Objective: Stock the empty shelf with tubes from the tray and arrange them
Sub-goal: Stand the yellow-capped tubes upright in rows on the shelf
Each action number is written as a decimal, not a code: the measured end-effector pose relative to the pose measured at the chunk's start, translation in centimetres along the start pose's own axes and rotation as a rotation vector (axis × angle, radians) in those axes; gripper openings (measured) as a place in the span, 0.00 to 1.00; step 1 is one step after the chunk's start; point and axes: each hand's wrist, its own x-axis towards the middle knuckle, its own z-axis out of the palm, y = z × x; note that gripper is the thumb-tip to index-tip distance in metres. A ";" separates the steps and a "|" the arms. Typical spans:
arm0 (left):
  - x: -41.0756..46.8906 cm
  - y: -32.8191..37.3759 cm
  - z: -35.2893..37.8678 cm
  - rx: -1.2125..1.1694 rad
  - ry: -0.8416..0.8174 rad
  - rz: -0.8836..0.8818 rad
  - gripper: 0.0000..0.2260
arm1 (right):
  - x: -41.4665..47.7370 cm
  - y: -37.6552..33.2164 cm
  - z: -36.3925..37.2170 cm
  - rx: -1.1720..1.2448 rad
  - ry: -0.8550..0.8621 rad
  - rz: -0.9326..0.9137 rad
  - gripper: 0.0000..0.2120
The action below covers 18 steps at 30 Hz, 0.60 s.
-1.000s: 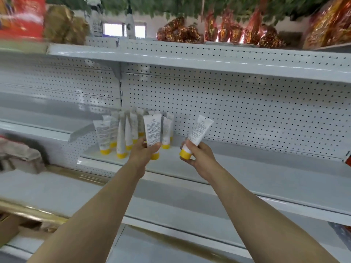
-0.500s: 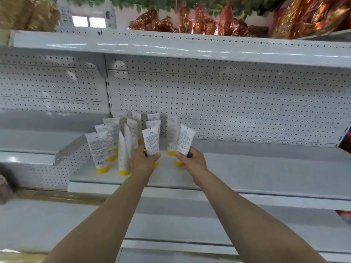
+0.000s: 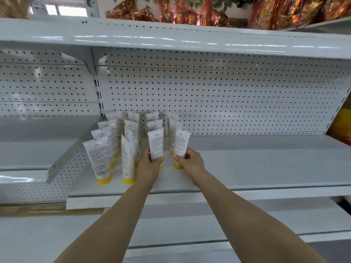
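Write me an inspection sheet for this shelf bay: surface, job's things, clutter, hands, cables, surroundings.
Surface: white shelf, stocked at its left end only.
Job's things: standing tubes, white, yellow caps down, in rows; left tube and right tube held upright at the rows' front; tray not in view.
Clutter: nothing seen.
Hands: left hand grips the left tube; right hand grips the right tube.
Cables: nothing seen.
Surroundings: pegboard behind; upper shelf carrying foil-wrapped packages.
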 end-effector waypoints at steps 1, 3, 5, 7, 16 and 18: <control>0.1 -0.1 0.0 0.001 -0.002 0.003 0.20 | 0.1 0.0 0.2 -0.012 0.001 -0.003 0.19; 0.2 -0.4 0.0 0.009 -0.001 0.006 0.18 | 0.2 0.1 0.5 -0.033 0.001 -0.007 0.18; 0.3 -0.5 0.1 0.011 0.001 0.004 0.18 | 0.2 0.2 0.7 -0.044 0.009 -0.014 0.18; 0.4 -0.6 0.2 0.017 -0.001 0.003 0.19 | 0.2 0.2 0.7 -0.053 0.018 -0.025 0.17; 0.8 -0.9 0.2 0.054 0.005 -0.015 0.19 | 0.3 0.5 1.0 -0.129 0.043 -0.017 0.18; 0.7 -0.9 0.2 0.056 0.009 -0.012 0.18 | 0.2 0.5 1.0 -0.124 0.044 -0.016 0.18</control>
